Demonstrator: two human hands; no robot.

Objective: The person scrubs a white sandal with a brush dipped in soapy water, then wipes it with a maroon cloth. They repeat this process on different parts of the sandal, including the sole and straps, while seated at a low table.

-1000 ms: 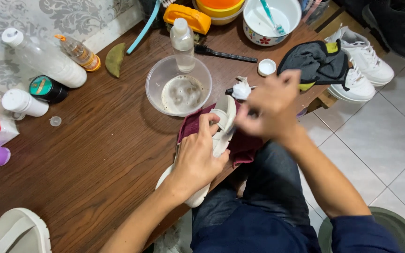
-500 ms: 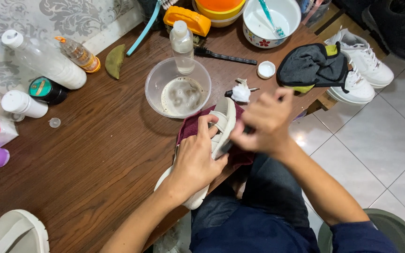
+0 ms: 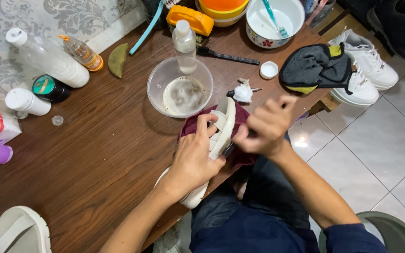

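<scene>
Item: cream-white sandal (image 3: 221, 133), lying tilted on its side over a maroon cloth (image 3: 240, 140) at the near edge of the wooden desk (image 3: 94, 159), heel end overhanging that edge toward the lap.

Left hand (image 3: 193, 159): wrapping closed around the sandal's middle, fingers hooking over the strap.

Right hand (image 3: 266, 126): fingers pinching together at the sole's edge, holding something too hidden to tell.

Handling, as judged: looking light, moulded foam or rubber, flexing slightly rather than stiff; likely slippery if wet; not fragile. Best hold appears to be the waist, under the straps, where the left hand is gripping.

Nearby: clear bowl (image 3: 180, 86) of foamy liquid just behind the sandal; clear bottle (image 3: 184, 44) at its far rim; second sandal (image 3: 22, 229) at the near left corner.
</scene>
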